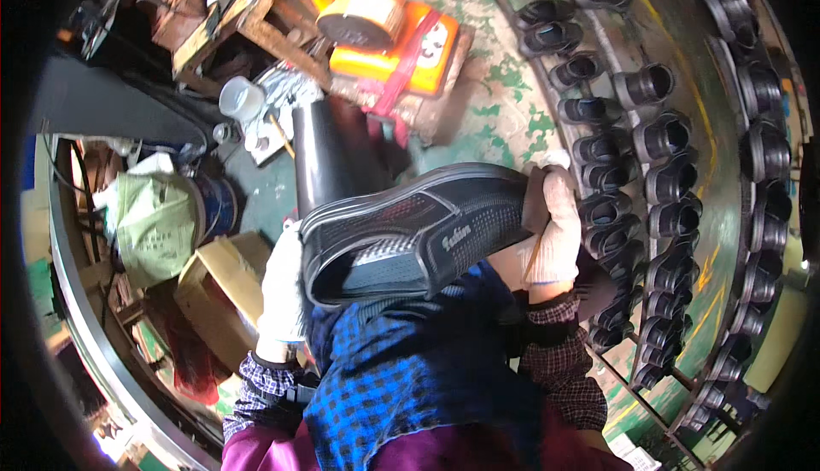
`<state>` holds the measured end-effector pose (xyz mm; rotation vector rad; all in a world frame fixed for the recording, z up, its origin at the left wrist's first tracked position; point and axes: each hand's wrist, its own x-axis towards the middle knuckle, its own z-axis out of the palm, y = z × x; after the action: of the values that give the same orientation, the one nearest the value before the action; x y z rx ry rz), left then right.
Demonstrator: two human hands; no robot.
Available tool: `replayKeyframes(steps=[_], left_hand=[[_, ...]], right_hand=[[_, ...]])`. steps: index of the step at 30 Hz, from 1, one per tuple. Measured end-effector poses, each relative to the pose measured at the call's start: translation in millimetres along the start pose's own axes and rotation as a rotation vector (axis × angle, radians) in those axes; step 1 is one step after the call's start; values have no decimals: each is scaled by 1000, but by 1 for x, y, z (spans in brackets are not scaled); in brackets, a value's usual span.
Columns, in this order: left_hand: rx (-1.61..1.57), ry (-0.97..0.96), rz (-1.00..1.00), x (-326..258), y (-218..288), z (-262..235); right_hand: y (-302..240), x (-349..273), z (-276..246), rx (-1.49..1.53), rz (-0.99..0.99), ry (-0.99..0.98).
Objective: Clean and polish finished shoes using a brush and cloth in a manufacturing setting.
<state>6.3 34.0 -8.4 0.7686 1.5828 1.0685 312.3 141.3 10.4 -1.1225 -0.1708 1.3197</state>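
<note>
A black slip-on shoe [418, 232] with a perforated upper and light lettering on its strap lies on its side across my lap, its opening toward me. My left hand [284, 287], in a white glove, grips the heel end. At the toe my gloved right hand [555, 228] is closed on a dark brown flat piece [535, 202], which touches the shoe tip; whether it is cloth cannot be made out. Just beyond the shoe stands a smooth dark post [329, 151]. A blue and black checked apron [384, 360] covers my lap.
Racks with many black shoes [670, 181] run along the right. Ahead, an orange machine [393, 48] sits near a wooden stand [248, 23]. At left are a translucent cup [242, 98], a green bag [154, 223], an open carton [222, 283] and a curved metal edge [102, 347].
</note>
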Motion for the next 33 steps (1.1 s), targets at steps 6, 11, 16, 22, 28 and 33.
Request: replayKeyframes(steps=[6,11,16,22,28,33], left_hand=[[-210,-198,-34,62,40,85],[-846,-428,-253,127,30,134],[-945,-424,-237,159,27,156],[-950,-367,-159,169,20,138],[-790,-158,-81,146,11,134],[-806,-341,-78,139,42,161]], right_hand=[[-30,118,-42,-150,-52,-28],[-71,181,1,-150,-146,-109],[-96,219,58,-265,-164,-285],[-85,234,98,-381,-152,-365],[-74,250,91,-355,-101,-357],[-88,297,79,-371,-43,-336]])
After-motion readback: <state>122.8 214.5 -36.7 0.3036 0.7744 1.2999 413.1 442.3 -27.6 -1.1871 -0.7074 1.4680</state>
